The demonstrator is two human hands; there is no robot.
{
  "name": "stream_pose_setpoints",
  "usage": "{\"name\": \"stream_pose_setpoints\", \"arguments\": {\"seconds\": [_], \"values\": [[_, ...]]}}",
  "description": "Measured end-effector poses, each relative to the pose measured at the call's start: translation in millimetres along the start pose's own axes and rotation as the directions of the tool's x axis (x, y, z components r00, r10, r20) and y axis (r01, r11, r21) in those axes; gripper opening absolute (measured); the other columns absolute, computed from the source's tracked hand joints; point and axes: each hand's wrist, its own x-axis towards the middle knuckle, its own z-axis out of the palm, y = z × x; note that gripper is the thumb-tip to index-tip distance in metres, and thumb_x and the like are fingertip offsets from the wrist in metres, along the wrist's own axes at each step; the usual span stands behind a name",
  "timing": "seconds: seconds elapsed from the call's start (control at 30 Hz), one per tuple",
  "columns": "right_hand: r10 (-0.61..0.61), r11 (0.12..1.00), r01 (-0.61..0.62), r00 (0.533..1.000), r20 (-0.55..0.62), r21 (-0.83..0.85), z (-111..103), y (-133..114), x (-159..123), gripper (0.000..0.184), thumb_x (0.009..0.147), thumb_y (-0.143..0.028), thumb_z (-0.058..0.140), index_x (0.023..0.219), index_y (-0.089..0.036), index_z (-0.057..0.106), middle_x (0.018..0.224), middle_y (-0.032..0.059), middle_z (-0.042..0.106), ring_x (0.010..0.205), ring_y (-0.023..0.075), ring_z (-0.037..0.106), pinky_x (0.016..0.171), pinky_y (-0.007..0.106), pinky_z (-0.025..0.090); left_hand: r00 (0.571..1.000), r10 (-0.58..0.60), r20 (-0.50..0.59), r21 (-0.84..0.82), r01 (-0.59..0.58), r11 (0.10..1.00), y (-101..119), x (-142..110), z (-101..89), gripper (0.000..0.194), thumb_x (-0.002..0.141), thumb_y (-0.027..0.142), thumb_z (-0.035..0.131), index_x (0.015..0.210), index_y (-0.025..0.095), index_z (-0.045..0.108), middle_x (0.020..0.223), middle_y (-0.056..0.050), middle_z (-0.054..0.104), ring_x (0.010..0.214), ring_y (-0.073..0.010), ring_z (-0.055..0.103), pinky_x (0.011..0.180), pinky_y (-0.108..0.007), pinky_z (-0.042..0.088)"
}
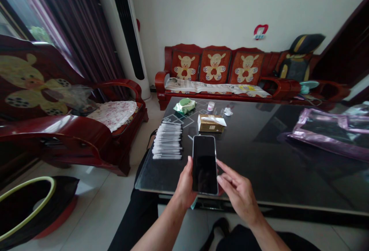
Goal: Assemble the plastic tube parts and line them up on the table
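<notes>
A smartphone (205, 165) with a dark screen and a clear case is held upright over the near edge of the table. My left hand (186, 183) grips its left side and lower back, thumb along the edge. On the other side, my right hand (236, 189) has its fingertips at the phone's right edge. Left of the phone, a row of white pens (167, 142) lies side by side on the dark table. Just beyond the phone stands a brown tissue box (211, 124) with a white sheet on top.
Farther back on the table (259, 170) are a wet wipes pack (185, 106), a small white container (211, 106) and a crumpled tissue (228, 112). A purple-edged clear bag (323, 135) lies at right. A bin (54, 208) stands on the floor at left, near a wooden armchair (72, 135).
</notes>
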Motion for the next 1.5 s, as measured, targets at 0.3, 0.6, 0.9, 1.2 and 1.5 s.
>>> {"name": "stream_pose_setpoints", "arguments": {"seconds": [0.3,0.6,0.9,1.2,1.5], "values": [[-0.003,0.998,-0.007,0.988,-0.157,-0.064,-12.5,9.6,12.6,0.047,0.086,-0.041,0.059,0.123,-0.012,0.060,0.073,0.0053,0.069,0.061,0.0181,0.064,0.058,0.029,0.055,1.000,0.019,-0.018,0.032,-0.018,0.999,2.4,-5.9,-2.1,0.062,0.085,0.056,0.051,0.116,0.003,0.062,0.098,-0.021,0.072,0.094,-0.0331,0.067,0.089,-0.044,0.048],[-0.021,1.000,0.021,0.993,-0.116,-0.003,-2.0,1.9,20.7,0.059,0.086,-0.043,0.058,0.137,-0.016,0.046,0.098,0.0089,0.070,0.081,0.0209,0.068,0.074,0.032,0.055,0.996,0.078,-0.046,0.043,-0.076,0.996,5.2,-13.2,0.5,0.054,0.086,0.049,0.055,0.118,0.006,0.062,0.108,-0.019,0.070,0.102,-0.0327,0.065,0.093,-0.043,0.046],[-0.001,0.999,0.005,0.995,-0.097,0.045,4.3,-4.9,19.4,0.065,0.088,-0.044,0.055,0.145,-0.021,0.034,0.110,0.0089,0.067,0.095,0.0215,0.065,0.083,0.032,0.050,0.998,0.055,-0.044,0.030,-0.054,0.998,-0.7,-10.6,-2.5,0.057,0.085,0.050,0.056,0.120,0.006,0.061,0.109,-0.019,0.069,0.101,-0.0326,0.065,0.090,-0.042,0.048],[0.001,0.995,0.004,0.999,-0.052,0.100,3.2,-3.4,18.7,0.064,0.091,-0.043,0.050,0.146,-0.021,0.029,0.107,0.0084,0.067,0.093,0.0217,0.065,0.082,0.033,0.050,0.994,0.076,-0.075,0.069,-0.070,0.995,-4.9,-8.3,1.5,0.052,0.085,0.048,0.056,0.116,0.007,0.063,0.107,-0.018,0.070,0.097,-0.0308,0.067,0.086,-0.039,0.050],[-0.017,0.994,0.022,0.999,-0.037,0.112,5.1,-3.2,19.2,0.062,0.091,-0.042,0.051,0.146,-0.021,0.030,0.107,0.0081,0.067,0.091,0.0209,0.065,0.080,0.031,0.050,0.992,0.097,-0.079,0.079,-0.090,0.993,-2.4,-6.5,2.7,0.049,0.086,0.047,0.055,0.114,0.007,0.064,0.107,-0.017,0.070,0.097,-0.0302,0.067,0.085,-0.038,0.050]]}}
